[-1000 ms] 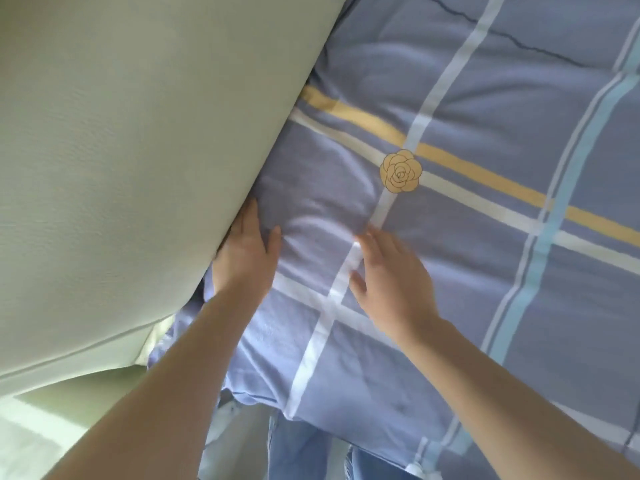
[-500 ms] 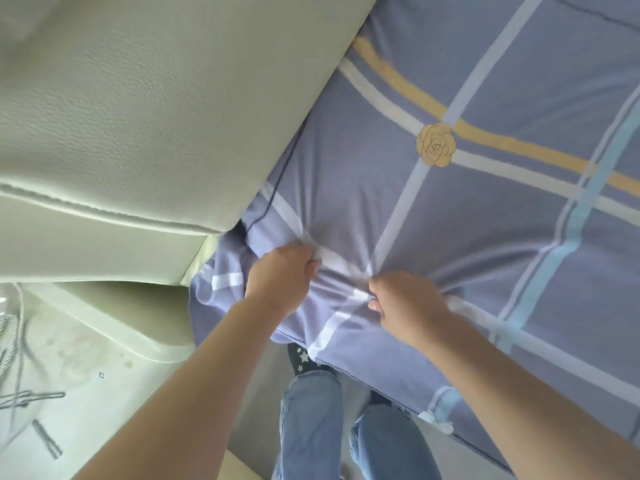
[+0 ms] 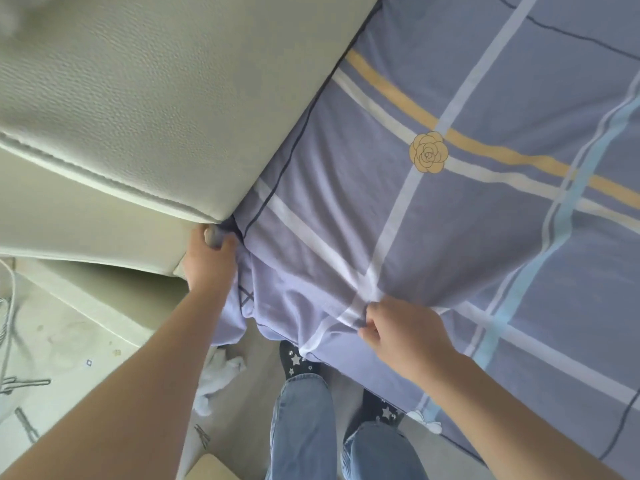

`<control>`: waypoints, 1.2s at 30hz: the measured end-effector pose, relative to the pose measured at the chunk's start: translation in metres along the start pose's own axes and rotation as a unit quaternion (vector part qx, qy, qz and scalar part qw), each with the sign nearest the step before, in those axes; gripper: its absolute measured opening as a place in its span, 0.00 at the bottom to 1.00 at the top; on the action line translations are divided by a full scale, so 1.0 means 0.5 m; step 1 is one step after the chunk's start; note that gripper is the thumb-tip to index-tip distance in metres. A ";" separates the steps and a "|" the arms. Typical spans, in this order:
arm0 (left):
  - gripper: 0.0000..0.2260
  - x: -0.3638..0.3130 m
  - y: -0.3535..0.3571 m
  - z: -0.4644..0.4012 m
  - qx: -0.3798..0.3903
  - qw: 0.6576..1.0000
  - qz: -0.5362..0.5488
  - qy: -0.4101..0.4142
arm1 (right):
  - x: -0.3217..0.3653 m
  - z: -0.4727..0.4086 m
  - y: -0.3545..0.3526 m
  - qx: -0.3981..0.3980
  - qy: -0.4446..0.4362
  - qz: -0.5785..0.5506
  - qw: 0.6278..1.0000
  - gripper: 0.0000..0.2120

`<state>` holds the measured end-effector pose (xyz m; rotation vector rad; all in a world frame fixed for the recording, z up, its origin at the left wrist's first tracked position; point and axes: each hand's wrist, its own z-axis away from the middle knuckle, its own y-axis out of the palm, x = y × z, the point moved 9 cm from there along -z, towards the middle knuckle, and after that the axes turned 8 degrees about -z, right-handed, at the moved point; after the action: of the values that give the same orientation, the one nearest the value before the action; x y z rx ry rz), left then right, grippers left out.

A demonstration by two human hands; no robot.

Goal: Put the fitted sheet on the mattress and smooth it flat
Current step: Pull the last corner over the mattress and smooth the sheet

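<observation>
The fitted sheet is lavender-blue with white, yellow and light-blue stripes and a yellow rose print. It covers the mattress from the centre to the right of the view. My left hand grips a bunched corner of the sheet at the mattress corner, right beside the padded headboard. My right hand pinches a fold of the sheet along the near mattress edge, where white stripes cross. Creases fan out from both hands. The mattress itself is hidden under the sheet.
The pale green headboard fills the upper left. Below it lies a light floor with a thin cable at the far left. My jeans-clad legs and star-patterned socks stand by the bed edge. A white crumpled cloth lies on the floor.
My left hand moved left, from the sheet's top down to the corner by the headboard, and grips fabric there. My right hand stays pinching the near edge. The view pulled back.
</observation>
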<state>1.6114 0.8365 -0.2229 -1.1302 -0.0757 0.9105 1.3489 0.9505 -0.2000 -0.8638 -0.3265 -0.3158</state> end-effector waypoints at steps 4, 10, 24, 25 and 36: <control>0.10 -0.014 -0.031 -0.026 -0.063 0.997 -0.014 0.049 | -0.018 -0.015 -0.036 -0.070 0.037 0.012 0.997 0.13; 0.14 -0.015 -0.019 -0.024 -0.040 0.998 0.005 0.045 | -0.080 -0.070 -0.129 -0.136 0.138 0.028 0.981 0.26; 0.09 -0.005 -0.029 -0.046 -0.072 0.987 -0.087 0.115 | -0.093 -0.105 -0.124 -0.032 0.104 0.084 0.990 0.13; 0.07 -0.007 -0.027 -0.038 -0.068 0.984 -0.109 0.123 | -0.101 -0.100 -0.125 -0.024 0.114 0.080 0.990 0.15; 0.06 0.024 -0.056 0.002 -0.008 0.975 -0.209 0.079 | -0.142 0.030 -0.069 -0.016 0.180 -0.044 0.983 0.11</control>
<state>1.6351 0.8419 -0.2044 -1.1419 -0.1824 0.4451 1.2684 0.9509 -0.1958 -0.8074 -0.0229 -0.5526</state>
